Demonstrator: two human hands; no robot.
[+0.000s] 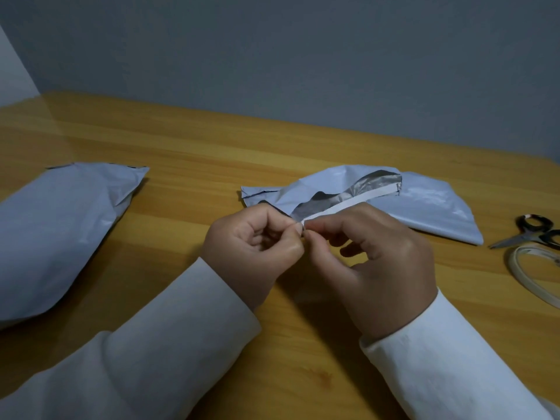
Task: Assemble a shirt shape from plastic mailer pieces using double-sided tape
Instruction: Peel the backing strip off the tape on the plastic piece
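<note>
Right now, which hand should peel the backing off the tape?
Probably the right hand: its fingers pinch the tape strip end, with room to pull. The left hand steadies that end.

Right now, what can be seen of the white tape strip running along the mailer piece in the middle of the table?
The white tape strip is a narrow, flat, paper-looking band running diagonally along the crumpled grey mailer piece, beside its dark silvery inner face. Its far end lies on the mailer near the upper right of that opening. Its near end is pinched by the fingers of both the left hand and right hand, apparently at the backing's tip. Whether any backing has lifted cannot be told.
</note>
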